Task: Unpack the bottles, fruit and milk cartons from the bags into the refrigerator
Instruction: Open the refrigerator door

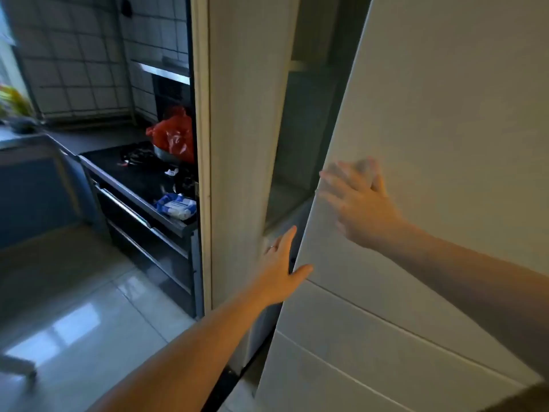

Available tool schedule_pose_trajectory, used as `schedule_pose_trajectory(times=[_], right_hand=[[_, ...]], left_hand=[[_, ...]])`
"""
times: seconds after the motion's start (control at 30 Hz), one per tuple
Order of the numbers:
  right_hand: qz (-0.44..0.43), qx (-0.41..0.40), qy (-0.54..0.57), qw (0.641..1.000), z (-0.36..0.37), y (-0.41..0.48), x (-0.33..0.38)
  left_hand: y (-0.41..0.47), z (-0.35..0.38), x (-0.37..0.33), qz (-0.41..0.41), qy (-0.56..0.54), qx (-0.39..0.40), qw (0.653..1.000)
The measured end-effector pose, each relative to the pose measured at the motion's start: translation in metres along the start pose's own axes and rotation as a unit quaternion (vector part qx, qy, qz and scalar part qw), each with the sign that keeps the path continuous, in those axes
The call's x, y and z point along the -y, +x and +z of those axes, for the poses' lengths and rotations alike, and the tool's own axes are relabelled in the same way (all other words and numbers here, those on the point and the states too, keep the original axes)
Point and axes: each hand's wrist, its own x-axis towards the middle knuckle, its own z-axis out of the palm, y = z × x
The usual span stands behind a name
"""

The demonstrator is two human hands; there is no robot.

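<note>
Down at 6 o'clock the left hand (280,266) is reaching in at the edge of the refrigerator door (445,114), its fingers (288,234) lying straight and close together along the gap while the thumb is spreading out onto the door's white face. Over at 3 o'clock the right hand (361,203) is pressing flat on the front of that same door, fingers (332,175) fanning apart and blurring, gripping nothing. The door is standing ajar, and between it and the pale upright panel at 12 o'clock the refrigerator (301,135) is showing a dim strip of its inside; what is on the shelves cannot be told. Further off at 9 o'clock a blue-and-white packet (176,205) is lying at the near edge of the black cooktop (139,176). Beyond it, at 10 o'clock, a red bag (175,135) is sitting at the back of the cooktop, well apart from both hands, with the tiled wall (74,55) rising behind.
</note>
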Motion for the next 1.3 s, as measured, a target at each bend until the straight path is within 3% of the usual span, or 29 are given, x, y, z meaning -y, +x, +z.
schedule_pose_trajectory(times=[0.27, 0.4, 0.53, 0.8, 1.13, 1.3], right_hand=[[-0.092, -0.033, -0.082, 0.992, 0.007, 0.055, -0.028], [-0.100, 0.013, -0.116, 0.988, 0.004, 0.070, -0.027], [-0.100, -0.005, -0.132, 0.986, 0.007, 0.074, -0.026], [-0.090, 0.036, -0.150, 0.984, 0.000, 0.070, -0.022], [-0.143, -0.183, -0.047, 0.971, -0.037, 0.006, 0.012], [-0.093, -0.203, 0.021, 0.974, -0.059, -0.084, 0.035]], left_hand=[[0.081, 0.015, -0.016, -0.053, -0.028, -0.035, 0.998], [0.094, 0.013, -0.025, -0.064, -0.057, -0.029, 0.996], [0.094, 0.012, -0.027, -0.079, -0.078, -0.022, 0.994], [0.083, 0.009, -0.042, -0.094, -0.103, -0.029, 0.990], [-0.014, 0.009, -0.044, -0.093, -0.122, -0.081, 0.985], [-0.091, 0.012, -0.059, -0.075, -0.114, -0.120, 0.983]])
